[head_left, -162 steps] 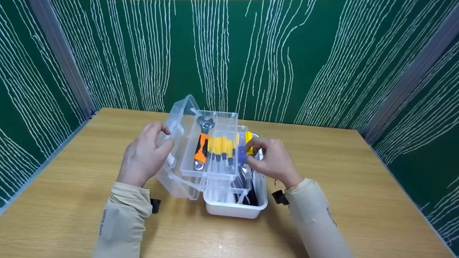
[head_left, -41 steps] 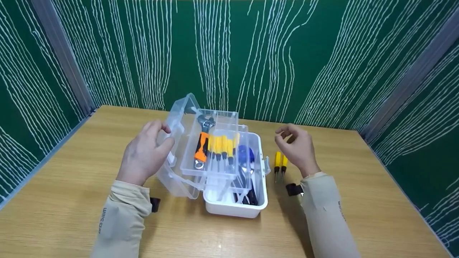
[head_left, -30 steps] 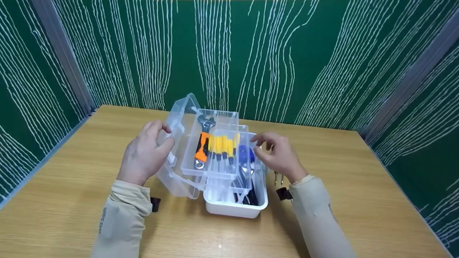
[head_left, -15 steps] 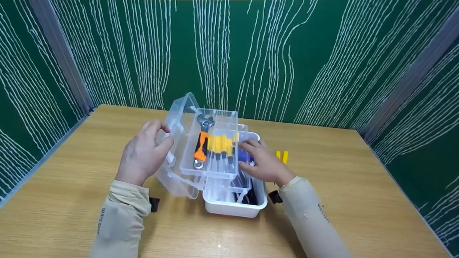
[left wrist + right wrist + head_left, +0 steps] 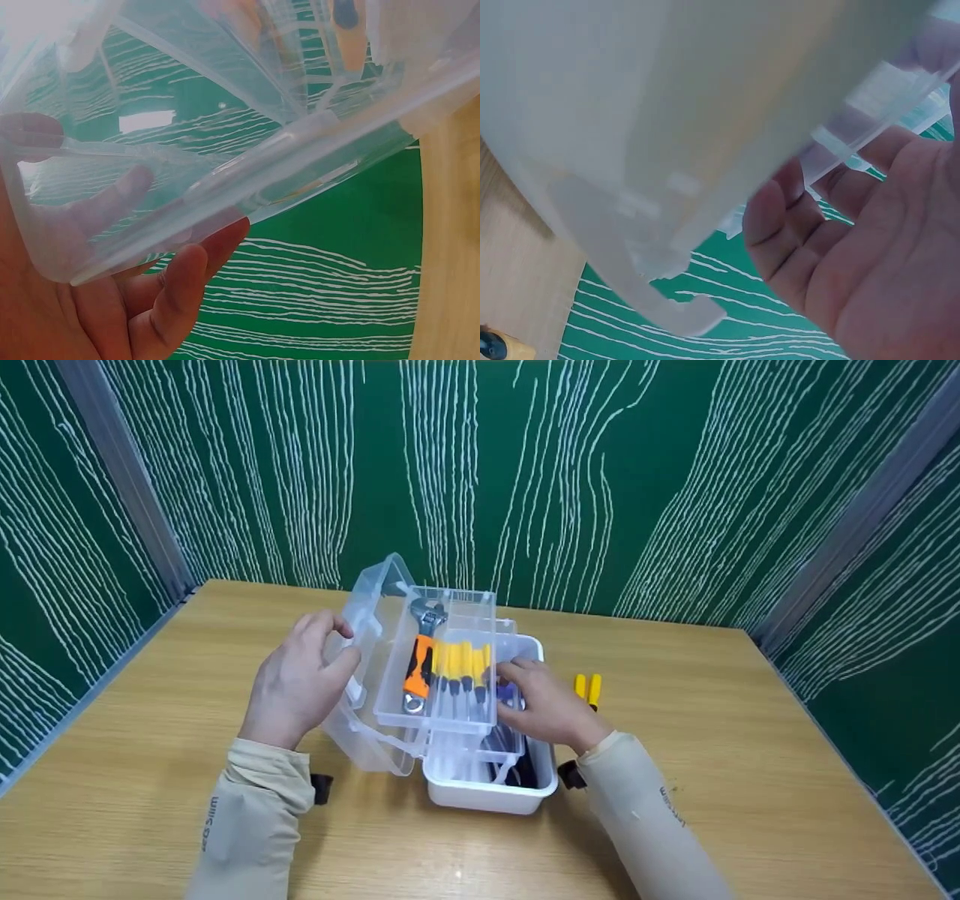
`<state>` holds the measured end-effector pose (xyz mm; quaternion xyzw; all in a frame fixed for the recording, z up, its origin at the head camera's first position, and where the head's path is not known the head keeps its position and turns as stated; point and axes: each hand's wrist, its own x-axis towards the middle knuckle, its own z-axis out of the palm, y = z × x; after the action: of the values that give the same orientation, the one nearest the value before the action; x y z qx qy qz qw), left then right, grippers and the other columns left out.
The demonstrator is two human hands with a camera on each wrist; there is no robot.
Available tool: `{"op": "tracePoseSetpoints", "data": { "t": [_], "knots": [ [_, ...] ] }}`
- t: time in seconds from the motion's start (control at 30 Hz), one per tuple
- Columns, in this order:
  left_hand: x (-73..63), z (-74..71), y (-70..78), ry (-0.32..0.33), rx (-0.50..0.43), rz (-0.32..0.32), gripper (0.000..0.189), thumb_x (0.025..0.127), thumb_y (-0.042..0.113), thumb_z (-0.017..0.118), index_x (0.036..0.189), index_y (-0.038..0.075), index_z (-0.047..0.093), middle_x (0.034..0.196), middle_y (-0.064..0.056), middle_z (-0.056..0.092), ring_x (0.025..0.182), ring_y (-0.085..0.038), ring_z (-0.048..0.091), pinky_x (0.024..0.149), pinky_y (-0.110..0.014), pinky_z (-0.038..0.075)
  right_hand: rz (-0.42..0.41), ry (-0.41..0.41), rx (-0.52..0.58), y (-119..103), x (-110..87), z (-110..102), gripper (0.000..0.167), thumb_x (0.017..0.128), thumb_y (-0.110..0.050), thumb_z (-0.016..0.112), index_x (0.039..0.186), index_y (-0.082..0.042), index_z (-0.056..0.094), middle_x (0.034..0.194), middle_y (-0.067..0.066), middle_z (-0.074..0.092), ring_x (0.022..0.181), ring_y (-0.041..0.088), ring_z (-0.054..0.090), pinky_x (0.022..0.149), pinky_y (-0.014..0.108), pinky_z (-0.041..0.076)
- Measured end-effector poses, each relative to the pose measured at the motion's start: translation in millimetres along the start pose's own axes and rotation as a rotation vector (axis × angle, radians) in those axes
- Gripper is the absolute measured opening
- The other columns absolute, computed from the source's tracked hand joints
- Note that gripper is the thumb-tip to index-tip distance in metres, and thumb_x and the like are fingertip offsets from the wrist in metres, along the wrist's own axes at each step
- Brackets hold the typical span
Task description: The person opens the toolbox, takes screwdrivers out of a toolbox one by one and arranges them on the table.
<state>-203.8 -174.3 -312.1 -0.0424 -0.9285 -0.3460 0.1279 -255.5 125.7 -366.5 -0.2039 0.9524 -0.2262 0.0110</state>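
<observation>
A white toolbox (image 5: 487, 799) stands on the table with its clear lid (image 5: 360, 660) swung up to the left. My left hand (image 5: 296, 682) grips that lid by its edge, thumb on one face and fingers behind, as the left wrist view shows. My right hand (image 5: 547, 701) reaches over the box's right wall. Its thumb and fingers close on the right edge of the clear upper tray (image 5: 394, 716); the right wrist view shows a clear edge between them. In this tray lie an orange-and-black adjustable wrench (image 5: 421, 664) and several yellow-handled screwdrivers (image 5: 454, 660).
Two yellow-handled screwdrivers (image 5: 587, 688) lie on the table (image 5: 675, 720), right of the box. A blue item (image 5: 508, 694) shows partly under my right hand. Dark-handled tools (image 5: 525, 769) lie in the bottom of the box. Green walls close off the back and sides.
Earlier my right hand held a yellow-handled screwdriver; two then lay on the table. It has since moved left from above them to the upper tray's edge. The left hand stays on the lid.
</observation>
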Motion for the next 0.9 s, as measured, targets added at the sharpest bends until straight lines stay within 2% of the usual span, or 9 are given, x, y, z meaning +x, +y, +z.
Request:
{"op": "tracePoseSetpoints", "data": {
  "t": [0.17, 0.27, 0.4, 0.67, 0.9],
  "knots": [
    [0.3, -0.5, 0.3, -0.002, -0.001, 0.004, 0.027, 0.093, 0.033, 0.046, 0.115, 0.018, 0.049, 0.123, -0.006, 0.051, 0.106, -0.031, 0.055, 0.092, -0.058, 0.049, 0.019, 0.015, 0.014, -2.0, -0.5, 2.4, 0.057, 0.085, -0.03, 0.065, 0.138, -0.016, 0.051, 0.128, 0.002, 0.056, 0.11, 0.02, 0.051, 0.104, 0.043, 0.046],
    [-0.3, -1.2, 0.6, -0.01, -0.007, -0.004, 0.028, 0.093, 0.033, 0.046, 0.116, 0.018, 0.049, 0.124, -0.006, 0.05, 0.107, -0.032, 0.055, 0.092, -0.059, 0.048, 0.019, 0.011, 0.016, -3.9, -0.1, 4.2, 0.053, 0.082, -0.027, 0.067, 0.132, -0.015, 0.054, 0.115, 0.002, 0.059, 0.1, 0.02, 0.052, 0.095, 0.039, 0.05],
    [-0.9, -2.2, 1.5, -0.022, -0.011, -0.014, 0.029, 0.093, 0.034, 0.046, 0.118, 0.018, 0.048, 0.127, -0.006, 0.05, 0.108, -0.032, 0.054, 0.092, -0.06, 0.048, 0.032, 0.014, 0.018, -6.4, 0.1, 6.2, 0.044, 0.079, -0.022, 0.069, 0.121, -0.017, 0.057, 0.1, -0.001, 0.057, 0.093, 0.019, 0.052, 0.083, 0.035, 0.049],
    [-0.5, -1.4, 1.8, -0.022, -0.011, -0.02, 0.03, 0.093, 0.033, 0.046, 0.118, 0.018, 0.047, 0.126, -0.007, 0.05, 0.108, -0.032, 0.054, 0.092, -0.06, 0.048, 0.055, 0.034, 0.008, -8.5, -0.7, 6.7, 0.039, 0.078, -0.024, 0.073, 0.117, -0.021, 0.066, 0.095, -0.003, 0.056, 0.092, 0.018, 0.051, 0.08, 0.033, 0.048],
    [0.0, 0.6, -0.1, 0.013, 0.004, 0.002, 0.029, 0.092, 0.033, 0.045, 0.115, 0.017, 0.049, 0.125, -0.009, 0.051, 0.106, -0.032, 0.055, 0.09, -0.058, 0.05, 0.032, 0.064, 0.025, -8.8, -0.5, 6.4, 0.023, 0.078, -0.023, 0.073, 0.1, -0.018, 0.072, 0.082, -0.004, 0.057, 0.083, 0.017, 0.052, 0.072, 0.03, 0.046]
  ]
}}
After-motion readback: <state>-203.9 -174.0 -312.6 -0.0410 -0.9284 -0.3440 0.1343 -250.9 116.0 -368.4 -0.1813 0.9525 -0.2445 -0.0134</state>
